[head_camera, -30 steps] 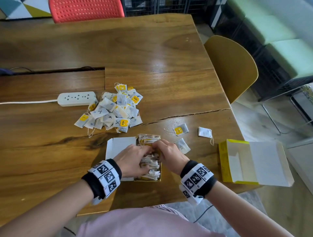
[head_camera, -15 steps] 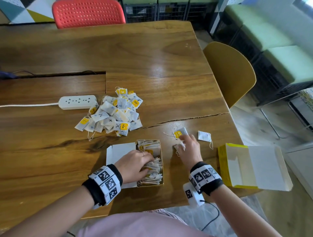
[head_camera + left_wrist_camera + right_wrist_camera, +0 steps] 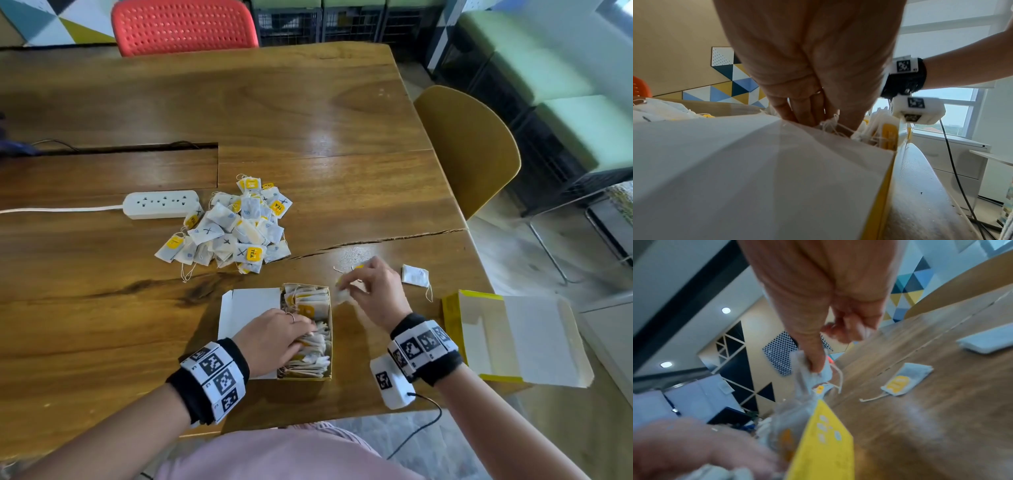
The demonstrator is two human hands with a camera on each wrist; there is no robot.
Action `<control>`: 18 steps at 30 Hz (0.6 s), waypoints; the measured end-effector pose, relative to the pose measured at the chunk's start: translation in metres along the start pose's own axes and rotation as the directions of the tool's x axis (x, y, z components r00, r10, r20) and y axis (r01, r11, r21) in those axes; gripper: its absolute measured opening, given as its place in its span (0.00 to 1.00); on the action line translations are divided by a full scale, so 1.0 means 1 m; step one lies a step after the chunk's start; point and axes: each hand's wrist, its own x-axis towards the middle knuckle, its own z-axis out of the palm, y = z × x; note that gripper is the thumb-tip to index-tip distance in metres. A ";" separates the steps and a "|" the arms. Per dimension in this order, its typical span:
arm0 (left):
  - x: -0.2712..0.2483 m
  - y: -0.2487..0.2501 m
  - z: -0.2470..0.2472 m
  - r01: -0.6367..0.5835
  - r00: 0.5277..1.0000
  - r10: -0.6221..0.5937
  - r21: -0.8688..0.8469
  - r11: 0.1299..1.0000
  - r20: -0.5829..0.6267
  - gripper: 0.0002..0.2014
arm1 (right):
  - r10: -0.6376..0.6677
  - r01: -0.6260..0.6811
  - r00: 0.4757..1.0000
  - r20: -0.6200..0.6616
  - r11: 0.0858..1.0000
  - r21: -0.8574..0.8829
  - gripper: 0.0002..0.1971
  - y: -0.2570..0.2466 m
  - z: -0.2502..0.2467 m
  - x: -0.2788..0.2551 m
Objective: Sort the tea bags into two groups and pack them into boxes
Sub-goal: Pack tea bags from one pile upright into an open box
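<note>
Pressing straight fingers onto the packed tea bags [image 3: 310, 337], the left hand [image 3: 274, 337] rests in the open yellow box [image 3: 329, 342] near the table's front edge. Just right of that box, the right hand [image 3: 371, 294] pinches one tea bag [image 3: 807, 369] off the wooden table [image 3: 308, 120]. An unsorted pile [image 3: 233, 228] lies behind; a second, empty box [image 3: 513, 337] sits far right.

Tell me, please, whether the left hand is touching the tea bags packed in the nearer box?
Touching. In the head view the left hand lies on the tea bags inside the box.
</note>
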 end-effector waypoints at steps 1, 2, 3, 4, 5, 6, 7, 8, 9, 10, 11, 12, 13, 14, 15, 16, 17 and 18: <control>0.000 0.000 0.000 -0.007 1.000 0.007 0.003 1.000 0.000 0.20 | -0.041 0.040 0.998 0.052 0.999 0.027 0.11 -0.008 0.001 -0.001; 0.000 0.000 0.001 -0.014 1.000 0.014 -0.004 1.000 0.001 0.19 | -0.067 0.063 0.991 0.112 0.997 0.039 0.11 -0.014 0.002 -0.001; 0.000 0.000 -0.001 -0.013 1.000 0.013 -0.013 1.000 0.005 0.19 | -0.089 0.083 0.982 0.164 0.996 0.041 0.12 -0.017 0.004 -0.001; 0.000 0.000 -0.001 -0.023 1.000 0.023 -0.004 1.000 -0.003 0.19 | -0.118 0.112 0.972 0.203 0.993 0.039 0.12 -0.019 0.006 -0.002; 0.000 0.000 0.000 -0.038 0.999 0.039 0.011 0.999 -0.018 0.20 | -0.153 0.149 0.960 0.236 0.988 0.036 0.13 -0.020 0.008 -0.002; 0.000 -0.001 0.001 -0.046 0.998 0.046 0.016 0.999 -0.032 0.20 | -0.189 0.188 0.943 0.274 0.982 0.028 0.12 -0.021 0.011 -0.002; -0.001 0.000 0.001 -0.040 0.999 0.039 -0.004 0.999 -0.035 0.20 | -0.219 0.228 0.922 0.320 0.974 0.010 0.11 -0.022 0.013 -0.003; -0.001 -0.001 0.002 -0.032 0.999 0.031 -0.031 0.999 -0.045 0.19 | -0.248 0.271 0.898 0.364 0.962 -0.014 0.09 -0.024 0.015 -0.004; -0.001 -0.001 0.001 -0.021 0.999 0.019 -0.056 0.998 -0.045 0.17 | -0.278 0.318 0.875 0.397 0.947 -0.037 0.07 -0.025 0.018 -0.006; -0.001 -0.001 0.000 -0.010 0.999 0.006 -0.072 0.997 -0.044 0.15 | -0.313 0.367 0.854 0.416 0.929 -0.053 0.06 -0.026 0.020 -0.007; -0.002 -0.001 -0.001 0.009 0.999 -0.013 -0.089 0.996 -0.046 0.13 | -0.340 0.405 0.837 0.429 0.912 -0.067 0.04 -0.027 0.022 -0.007; -0.001 -0.001 -0.001 0.031 0.998 -0.037 -0.115 0.993 -0.047 0.12 | -0.352 0.424 0.828 0.436 0.902 -0.077 0.04 -0.027 0.024 -0.007; -0.001 -0.002 -0.002 0.057 0.997 -0.064 -0.163 0.985 -0.040 0.11 | -0.348 0.426 0.827 0.442 0.901 -0.087 0.04 -0.027 0.024 -0.006; -0.002 -0.003 -0.003 0.080 0.995 -0.090 -0.217 0.973 -0.036 0.11 | -0.351 0.431 0.826 0.442 0.898 -0.093 0.04 -0.027 0.025 -0.005; -0.003 -0.004 -0.004 0.098 0.993 -0.114 -0.268 0.959 -0.043 0.11 | -0.356 0.436 0.825 0.440 0.895 -0.094 0.05 -0.027 0.025 -0.003; -0.003 -0.006 -0.005 0.109 0.989 -0.135 -0.301 0.947 -0.065 0.12 | -0.369 0.447 0.821 0.436 0.890 -0.088 0.05 -0.027 0.025 -0.003; -0.004 -0.009 -0.006 0.113 0.985 -0.148 -0.320 0.941 -0.088 0.12 | -0.385 0.462 0.815 0.434 0.883 -0.085 0.07 -0.028 0.025 -0.002; -0.004 -0.011 -0.006 0.113 0.983 -0.153 -0.331 0.937 -0.098 0.13 | -0.407 0.485 0.805 0.432 0.870 -0.085 0.09 -0.027 0.027 -0.002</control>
